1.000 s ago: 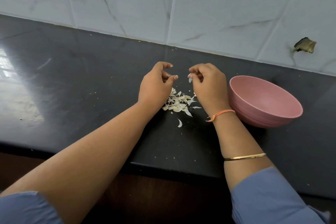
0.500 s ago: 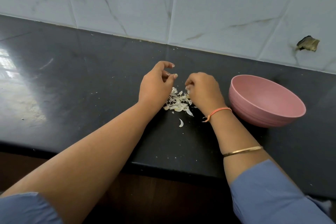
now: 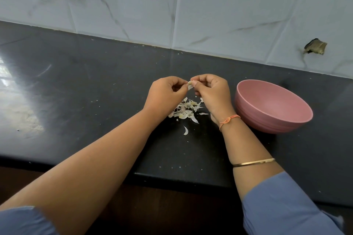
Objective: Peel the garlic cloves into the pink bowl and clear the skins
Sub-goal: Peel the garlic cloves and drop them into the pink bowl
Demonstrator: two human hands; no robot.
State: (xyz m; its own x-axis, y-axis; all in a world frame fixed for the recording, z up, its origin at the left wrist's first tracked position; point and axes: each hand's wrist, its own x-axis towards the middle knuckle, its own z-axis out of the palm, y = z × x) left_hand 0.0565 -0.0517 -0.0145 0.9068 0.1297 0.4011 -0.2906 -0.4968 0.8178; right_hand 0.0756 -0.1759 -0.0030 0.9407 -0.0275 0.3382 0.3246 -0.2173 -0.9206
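Left hand [image 3: 165, 94] and right hand [image 3: 212, 92] together above the skins [image 3: 186, 109], both pinching one garlic clove [image 3: 190, 84], mostly hidden in the pinch; pink bowl [image 3: 267, 125] beside, floor unclear.

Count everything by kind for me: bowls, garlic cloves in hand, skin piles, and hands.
pink bowl: 1
garlic clove, pinched by both hands: 1
skin pile: 1
hands: 2, left hand and right hand
Total: 5

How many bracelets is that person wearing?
2, both on the right arm: an orange thread band at the wrist and a thin gold bangle further up the forearm. The sleeves could hide more.
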